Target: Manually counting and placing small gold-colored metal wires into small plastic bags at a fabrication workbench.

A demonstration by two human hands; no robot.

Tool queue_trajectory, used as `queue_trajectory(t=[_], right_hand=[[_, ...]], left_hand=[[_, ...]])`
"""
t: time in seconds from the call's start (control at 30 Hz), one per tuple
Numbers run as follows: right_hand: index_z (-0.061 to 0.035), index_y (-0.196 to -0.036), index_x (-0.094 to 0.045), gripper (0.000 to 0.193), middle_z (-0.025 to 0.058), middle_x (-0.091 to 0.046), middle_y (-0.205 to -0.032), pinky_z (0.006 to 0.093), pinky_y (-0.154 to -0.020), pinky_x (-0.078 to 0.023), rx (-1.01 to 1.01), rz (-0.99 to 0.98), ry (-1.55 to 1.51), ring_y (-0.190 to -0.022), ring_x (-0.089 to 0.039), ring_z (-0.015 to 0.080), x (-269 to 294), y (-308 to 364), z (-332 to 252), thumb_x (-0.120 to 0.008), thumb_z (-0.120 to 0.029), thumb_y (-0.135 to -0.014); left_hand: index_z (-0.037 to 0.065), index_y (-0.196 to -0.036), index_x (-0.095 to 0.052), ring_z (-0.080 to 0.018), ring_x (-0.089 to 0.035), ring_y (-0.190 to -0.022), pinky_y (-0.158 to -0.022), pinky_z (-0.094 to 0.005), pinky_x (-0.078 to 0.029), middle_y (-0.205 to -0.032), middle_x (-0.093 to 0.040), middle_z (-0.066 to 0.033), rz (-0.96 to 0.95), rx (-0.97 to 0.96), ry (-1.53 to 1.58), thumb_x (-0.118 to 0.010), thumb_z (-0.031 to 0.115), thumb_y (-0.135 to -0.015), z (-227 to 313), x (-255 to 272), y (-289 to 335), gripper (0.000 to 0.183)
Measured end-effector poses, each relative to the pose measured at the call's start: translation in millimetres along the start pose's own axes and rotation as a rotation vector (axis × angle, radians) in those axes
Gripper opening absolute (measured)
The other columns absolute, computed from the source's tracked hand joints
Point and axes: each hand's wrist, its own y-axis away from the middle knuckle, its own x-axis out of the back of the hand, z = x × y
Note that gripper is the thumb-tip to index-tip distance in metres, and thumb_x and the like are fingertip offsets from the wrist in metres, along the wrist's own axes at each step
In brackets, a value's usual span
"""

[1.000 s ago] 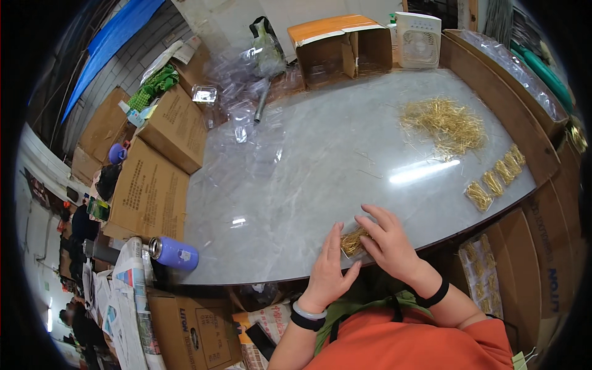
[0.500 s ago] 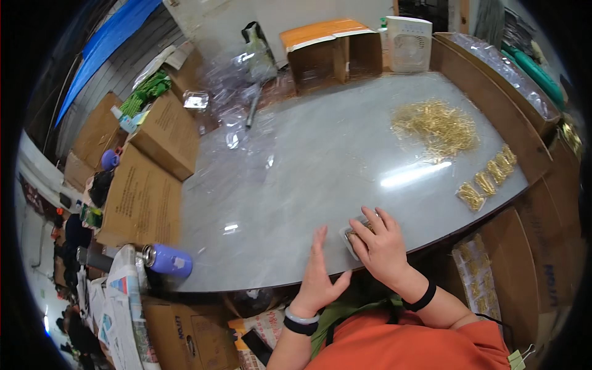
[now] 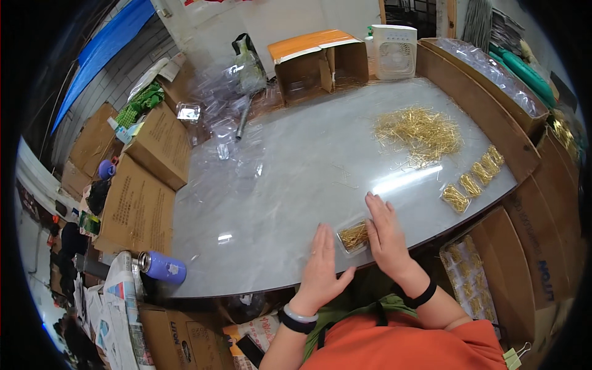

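Note:
A small clear plastic tray (image 3: 344,248) holding thin gold-coloured metal pins (image 3: 355,235) lies near the table's front edge. My left hand (image 3: 319,265) stands at the tray's left, fingers stretched out and thumb apart, with nothing in it. On the other side, my right hand (image 3: 387,237) is extended with straight fingers along the tray's right edge. It seems to touch the tray there, and its fingers partly cover that side. Farther off lies a loose heap of the same gold pins (image 3: 419,135). To the right, several filled portions of pins (image 3: 470,184) form a row.
Clear plastic packaging (image 3: 231,145) is piled at the back left by a dark rod (image 3: 243,120). Cardboard boxes (image 3: 139,203) and a purple bottle (image 3: 163,267) line the left side. An orange-topped box (image 3: 317,65) and white fan (image 3: 395,52) stand behind. A cardboard wall (image 3: 481,108) borders the right.
My right hand has moved off the top of the tray to its right side, uncovering the pins. My left hand stays at the tray's left. The view has shifted slightly.

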Motion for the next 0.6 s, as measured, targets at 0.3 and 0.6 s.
queue_trajectory(t=[0.3,0.6], right_hand=[[-0.0016,-0.147,-0.045,0.048,0.0248,-0.049,-0.148,0.0499,-0.115,-0.038,-0.123,-0.148,-0.231,-0.137,-0.048,0.0424,1,-8,28,-0.055,-0.013,-0.101],[-0.0119,-0.147,-0.049,0.075,0.0235,-0.043,-0.154,0.0504,-0.112,-0.043,-0.253,-0.321,0.584,-0.14,-0.043,0.0432,96,-196,180,-0.079,-0.024,-0.079]], left_hand=[[-0.008,-0.149,-0.037,-0.0437,-0.036,-0.145,-0.121,-0.0547,-0.028,-0.153,-0.039,-0.0285,-0.019,-0.057,-0.372,-0.069,0.021,-0.093,13,-32,-21,0.07],[-0.007,-0.144,-0.043,-0.0433,-0.037,-0.144,-0.121,-0.0559,-0.026,-0.151,-0.042,-0.0273,0.108,0.318,-0.657,-0.065,0.022,-0.094,-36,35,29,0.062]])
